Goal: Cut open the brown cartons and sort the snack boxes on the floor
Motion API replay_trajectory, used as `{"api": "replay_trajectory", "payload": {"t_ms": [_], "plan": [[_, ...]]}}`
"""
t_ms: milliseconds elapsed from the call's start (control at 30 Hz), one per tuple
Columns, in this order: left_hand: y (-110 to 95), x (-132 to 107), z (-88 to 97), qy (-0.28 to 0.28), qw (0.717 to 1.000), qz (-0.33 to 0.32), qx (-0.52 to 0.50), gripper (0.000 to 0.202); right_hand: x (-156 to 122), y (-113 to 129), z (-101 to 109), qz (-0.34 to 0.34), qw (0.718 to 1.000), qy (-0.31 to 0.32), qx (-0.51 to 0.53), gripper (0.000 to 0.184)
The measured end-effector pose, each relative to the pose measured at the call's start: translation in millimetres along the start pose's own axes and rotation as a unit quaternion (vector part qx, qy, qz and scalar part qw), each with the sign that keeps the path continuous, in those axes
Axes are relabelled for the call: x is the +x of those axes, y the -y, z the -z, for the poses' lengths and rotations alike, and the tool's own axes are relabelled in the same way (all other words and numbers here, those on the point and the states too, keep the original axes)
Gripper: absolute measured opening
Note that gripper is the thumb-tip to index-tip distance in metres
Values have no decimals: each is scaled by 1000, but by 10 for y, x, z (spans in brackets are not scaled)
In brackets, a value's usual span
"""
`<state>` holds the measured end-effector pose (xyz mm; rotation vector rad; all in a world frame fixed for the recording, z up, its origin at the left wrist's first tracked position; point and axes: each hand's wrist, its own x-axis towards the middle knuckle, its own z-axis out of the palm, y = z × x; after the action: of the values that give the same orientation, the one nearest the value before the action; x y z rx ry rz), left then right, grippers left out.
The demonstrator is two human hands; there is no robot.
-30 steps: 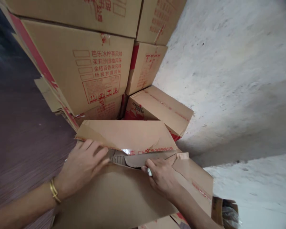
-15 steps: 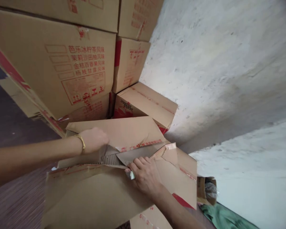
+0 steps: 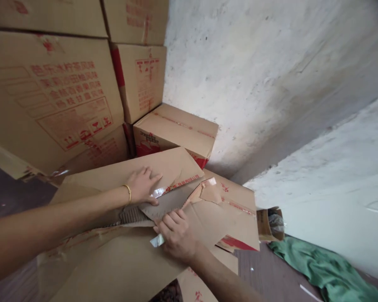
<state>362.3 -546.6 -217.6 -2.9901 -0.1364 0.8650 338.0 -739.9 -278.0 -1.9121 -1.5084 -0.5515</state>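
Note:
A large brown cardboard box (image 3: 119, 260) with red print and torn tape lies in front of me, its top flaps partly parted. My left hand (image 3: 142, 184), a gold bangle at its wrist, lies flat with fingers spread on the far flap (image 3: 176, 165). My right hand (image 3: 176, 233) is curled over the edge of the near flap at the gap, fingers closed on a small pale object (image 3: 157, 240) that I cannot make out. Corrugated inner card shows in the gap between the flaps.
Stacked cardboard boxes (image 3: 59, 96) with red print rise at the left and back. A smaller sealed box (image 3: 176, 132) sits behind the open one. A rough white wall (image 3: 271, 84) fills the right. A green cloth (image 3: 324, 268) lies on the dark floor at lower right.
My left hand came out of the gap and now lies flat on the far flap. My right hand stayed at the near flap's edge. The view swung to the right.

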Motion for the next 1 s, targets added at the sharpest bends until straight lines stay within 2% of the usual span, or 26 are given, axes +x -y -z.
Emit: {"api": "replay_trajectory", "payload": {"t_ms": [133,200,400,567,833,1000], "plan": [[-50,10,-26,-40,998,-27,34,69,-13,-13,-15,3,1000,-17,1,31],[-127,-24,-17,-48,996,-35,68,59,-23,-19,-29,1,1000,-19,1,29],[-285,-68,-61,-51,989,-31,137,57,-43,-36,-49,-4,1000,-5,1,24],[-255,-87,-52,-70,986,-44,146,54,-53,-44,-63,5,1000,20,-18,25],[-154,-48,94,-47,976,-111,181,51,-4,-36,38,0,1000,-15,-14,21],[-214,-38,117,-37,981,-92,167,54,35,-46,26,-27,1000,-12,-9,24]]}}
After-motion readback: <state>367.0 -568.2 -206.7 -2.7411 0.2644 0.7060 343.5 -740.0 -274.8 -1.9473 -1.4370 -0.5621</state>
